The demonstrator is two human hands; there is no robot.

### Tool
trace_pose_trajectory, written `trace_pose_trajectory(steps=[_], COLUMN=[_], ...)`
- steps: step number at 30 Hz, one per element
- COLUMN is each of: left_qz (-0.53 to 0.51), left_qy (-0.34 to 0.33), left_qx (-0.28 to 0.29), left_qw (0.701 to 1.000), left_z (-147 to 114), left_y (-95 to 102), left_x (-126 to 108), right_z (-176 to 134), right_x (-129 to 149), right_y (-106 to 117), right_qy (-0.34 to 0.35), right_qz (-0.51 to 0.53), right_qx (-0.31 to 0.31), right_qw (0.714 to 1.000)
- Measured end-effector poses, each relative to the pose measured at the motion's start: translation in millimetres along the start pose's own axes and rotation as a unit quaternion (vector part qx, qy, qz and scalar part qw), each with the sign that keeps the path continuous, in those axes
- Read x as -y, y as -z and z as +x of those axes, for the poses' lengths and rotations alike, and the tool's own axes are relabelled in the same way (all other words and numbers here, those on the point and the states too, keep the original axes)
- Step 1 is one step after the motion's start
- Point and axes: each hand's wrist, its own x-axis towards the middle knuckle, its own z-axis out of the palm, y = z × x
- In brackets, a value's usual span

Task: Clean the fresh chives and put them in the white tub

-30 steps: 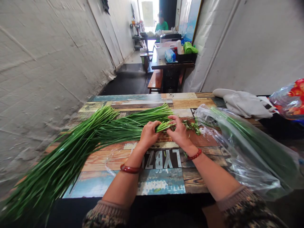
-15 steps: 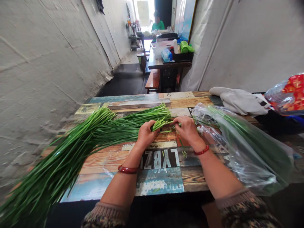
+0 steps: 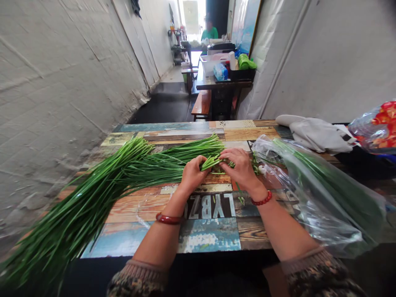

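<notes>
I observe a patchwork bench [image 3: 210,235] at six o'clock, dark floor [image 3: 167,103] at eleven, walls [image 3: 62,62] at ten and two. Left hand [image 3: 194,175] grips stalks [image 3: 210,162] at dial centre; right hand [image 3: 241,168] at their tips, grasp unclear.

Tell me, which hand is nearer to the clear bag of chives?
Right. The right hand is just left of the clear bag of chives; the left hand, gripping a small bunch, is farther left.
</notes>
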Motion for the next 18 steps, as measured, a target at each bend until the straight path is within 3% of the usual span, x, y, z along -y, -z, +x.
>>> trace_pose_trajectory(steps=[3,13,18], left_qz=[-0.016,-0.012,-0.015], left_qy=[0.008,0.012,0.0], left_qx=[-0.006,0.002,0.0], left_qw=[1.0,1.0,1.0], left_z=[-0.4,-1.1,-1.2], left_y=[-1.3,1.6,3.5], left_x=[2.8,-2.8,-5.0], right_z=[-3.5,-6.5,-6.5], right_x=[1.7,-0.4,-0.1], right_y=[-5.0,-22.5,-39.5], right_qy=[-0.001,0.01,-0.053], right_qz=[-0.049,-0.039,0.114], right_qx=[0.04,0.037,-0.024], right_qw=[0.998,0.999,0.992])
